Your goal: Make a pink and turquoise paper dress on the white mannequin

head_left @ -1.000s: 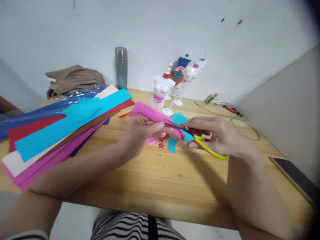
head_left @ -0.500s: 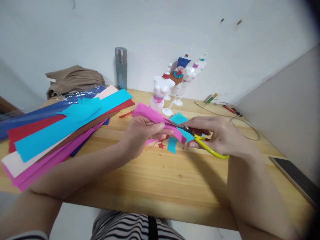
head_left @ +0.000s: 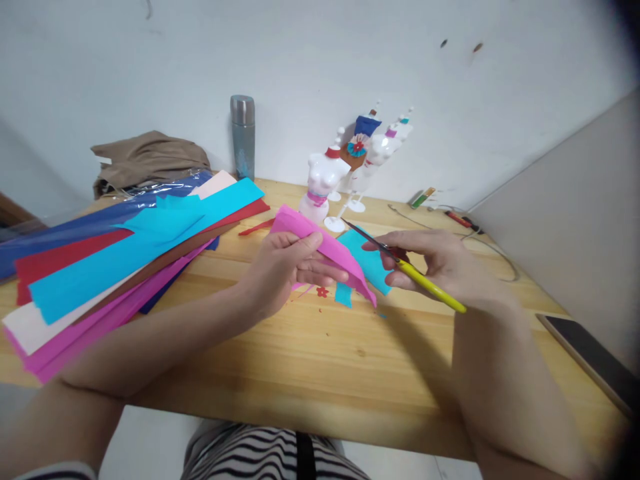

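Pinched between thumb and fingers of my left hand (head_left: 287,270) is a strip of pink crepe paper (head_left: 345,252), its far right end hanging down. My right hand (head_left: 430,260) grips yellow-handled scissors (head_left: 415,275); the dark blades point up and left, just apart from the paper. Beneath the hands lie a turquoise paper piece (head_left: 373,263), a small red flower cutout (head_left: 323,292) and tiny scraps. Behind the pink strip stands a small white mannequin (head_left: 324,175) with a red neck band and a pink waist band.
More dressed mannequins (head_left: 367,130) stand at the wall. On the left lie stacked coloured paper strips (head_left: 150,247), with a brown cloth (head_left: 150,160) behind them. A thermos bottle (head_left: 243,140) stands at the back, a phone (head_left: 590,357) lies on the right, and a cable (head_left: 495,257) curls behind it.
The scissors have come away from the pink paper, and their blades have swung upward. My left hand holds the strip slightly farther right, with its free end now drooping lower.
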The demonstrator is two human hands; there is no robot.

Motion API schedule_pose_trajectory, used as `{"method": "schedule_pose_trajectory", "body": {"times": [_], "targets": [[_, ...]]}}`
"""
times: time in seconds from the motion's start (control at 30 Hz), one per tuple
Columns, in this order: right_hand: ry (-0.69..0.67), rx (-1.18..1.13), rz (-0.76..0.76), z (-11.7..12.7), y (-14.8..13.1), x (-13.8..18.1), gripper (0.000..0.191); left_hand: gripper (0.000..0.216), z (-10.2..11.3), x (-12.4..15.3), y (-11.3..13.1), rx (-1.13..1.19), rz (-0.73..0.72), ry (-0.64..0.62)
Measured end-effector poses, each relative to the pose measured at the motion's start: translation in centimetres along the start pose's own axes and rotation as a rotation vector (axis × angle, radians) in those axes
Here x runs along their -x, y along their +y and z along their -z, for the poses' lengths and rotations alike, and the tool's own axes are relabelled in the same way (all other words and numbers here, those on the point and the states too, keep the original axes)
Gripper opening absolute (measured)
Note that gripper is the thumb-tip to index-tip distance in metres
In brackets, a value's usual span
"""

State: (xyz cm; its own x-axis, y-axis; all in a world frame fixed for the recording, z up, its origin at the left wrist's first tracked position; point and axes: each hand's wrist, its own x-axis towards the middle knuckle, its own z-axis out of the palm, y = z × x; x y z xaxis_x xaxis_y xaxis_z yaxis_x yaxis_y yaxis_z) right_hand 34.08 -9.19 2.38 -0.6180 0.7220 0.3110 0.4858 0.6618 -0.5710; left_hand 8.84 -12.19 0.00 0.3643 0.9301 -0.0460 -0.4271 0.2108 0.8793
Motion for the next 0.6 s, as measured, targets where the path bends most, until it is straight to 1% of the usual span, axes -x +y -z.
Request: {"method": "schedule_pose_trajectory", "body": {"times": [0.07,0.17,0.23,0.3,0.37,0.4,0.47,0.53,0.6], "targets": [[-0.003,-0.01,-0.013,0.0,0.1,0.0,0.05,0.033,-0.1,0.0,0.2,-0.018,0.015,0.012],[-0.004,-0.047,-0.029,-0.1,0.3,-0.1,0.05,0.03,-0.1,0.1,0.7,-0.124,0.053,0.047],[-0.032,-0.074,-0.045,-0.1,0.3,-0.1,0.049,0.023,0.1,0.0,1.2,-0.197,0.045,0.052],[-0.088,-0.076,-0.074,0.0,0.2,0.0,0.048,0.016,0.6,-0.2,2.0,-0.264,0.007,0.051],[-0.184,-0.05,-0.132,0.2,0.1,-0.1,0.046,0.012,1.3,-0.5,3.1,-0.347,-0.06,0.068],[-0.252,-0.032,-0.166,0.3,-0.1,-0.1,0.043,0.011,1.6,-0.6,3.8,-0.392,-0.115,0.089],[-0.428,0.002,-0.224,0.1,-0.5,-0.3,0.036,0.009,2.4,-0.5,5.3,-0.455,-0.252,0.187],[-0.601,0.032,-0.238,-0.8,-1.2,-0.7,0.027,0.007,3.1,-0.2,6.9,-0.488,-0.377,0.282],[-0.697,0.076,-0.208,-2.4,-2.1,-1.1,0.015,0.006,3.5,0.3,8.1,-0.505,-0.496,0.308]]}}
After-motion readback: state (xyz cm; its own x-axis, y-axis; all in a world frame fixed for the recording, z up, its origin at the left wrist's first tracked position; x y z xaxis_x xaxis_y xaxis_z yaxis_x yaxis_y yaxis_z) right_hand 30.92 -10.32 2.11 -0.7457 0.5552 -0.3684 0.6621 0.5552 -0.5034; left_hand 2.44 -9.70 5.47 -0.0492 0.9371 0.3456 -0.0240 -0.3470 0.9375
